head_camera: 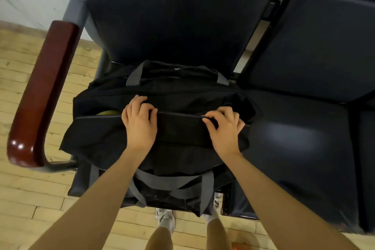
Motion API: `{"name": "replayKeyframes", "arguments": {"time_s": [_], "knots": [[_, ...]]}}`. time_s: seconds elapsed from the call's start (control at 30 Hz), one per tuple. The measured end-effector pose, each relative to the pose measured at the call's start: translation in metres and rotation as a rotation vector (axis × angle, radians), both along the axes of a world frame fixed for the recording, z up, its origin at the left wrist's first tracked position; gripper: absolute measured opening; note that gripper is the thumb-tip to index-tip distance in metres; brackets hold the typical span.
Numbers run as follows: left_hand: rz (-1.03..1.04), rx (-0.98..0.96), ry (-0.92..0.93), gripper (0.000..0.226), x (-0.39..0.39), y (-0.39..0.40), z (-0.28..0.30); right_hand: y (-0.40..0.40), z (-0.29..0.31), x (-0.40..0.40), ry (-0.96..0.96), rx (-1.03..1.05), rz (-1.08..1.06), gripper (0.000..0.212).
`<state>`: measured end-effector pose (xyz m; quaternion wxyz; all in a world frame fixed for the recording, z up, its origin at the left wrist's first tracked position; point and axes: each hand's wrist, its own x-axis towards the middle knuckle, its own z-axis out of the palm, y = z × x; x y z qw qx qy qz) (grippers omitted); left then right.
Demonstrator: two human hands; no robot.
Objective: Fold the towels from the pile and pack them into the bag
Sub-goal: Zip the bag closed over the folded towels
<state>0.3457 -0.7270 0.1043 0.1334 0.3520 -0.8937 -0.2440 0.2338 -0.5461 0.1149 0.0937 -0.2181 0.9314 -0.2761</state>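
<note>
A black bag (162, 134) sits on a dark padded chair (174, 16) with a red-brown armrest (42, 91). The left hand (140, 124) grips the bag's near edge, fingers curled over it. The right hand (225, 126) pinches the zip; something yellow (107, 112) shows inside.

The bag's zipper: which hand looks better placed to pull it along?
Probably the right hand: its fingers pinch at the zipper line of the bag, seemingly at the pull. The left hand grips the bag's edge, steadying it.
</note>
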Motion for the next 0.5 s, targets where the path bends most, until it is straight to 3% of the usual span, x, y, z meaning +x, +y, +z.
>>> {"name": "replayKeyframes", "arguments": {"time_s": [0.13, 0.27, 0.37, 0.5], "knots": [[-0.119, -0.046, -0.005, 0.029, -0.006, 0.038, 0.006, 0.040, -0.007, -0.003, -0.105, -0.080, -0.149, 0.025], [-0.411, -0.073, 0.045, 0.037, -0.061, 0.096, 0.015, 0.085, -0.015, -0.026, -0.124, -0.116, -0.368, 0.025], [-0.640, -0.186, -0.028, 0.039, -0.107, 0.140, 0.009, 0.114, -0.030, -0.047, -0.339, -0.117, -0.505, 0.029], [-0.826, -0.410, -0.180, 0.046, -0.148, 0.166, -0.009, 0.138, -0.050, -0.059, -0.632, -0.079, -0.258, 0.039]]}}
